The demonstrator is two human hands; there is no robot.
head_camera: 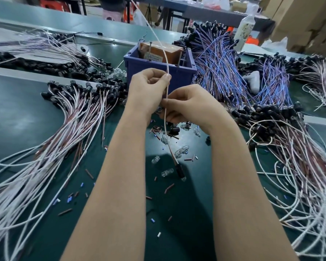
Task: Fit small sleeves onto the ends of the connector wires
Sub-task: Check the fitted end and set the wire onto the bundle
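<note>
Fingers of the left hand (148, 87) pinch the wire (165, 119) between thumb and forefinger. Just below, the right hand (189, 105) has its fingers curled round the same wire. Whether a sleeve sits inside either grip I cannot tell. The wire runs up out of view and drops to its black connector (178, 171), low by the tabletop (26, 113). Loose sleeves (157, 131) lie scattered beneath the hands. To do this well, I'd keep the stretch between the hands taut and straight — slack would likely let the wire buckle — and slide rather than force. Bundles (79, 117) of wires flank the blue bin (177, 78).
</note>
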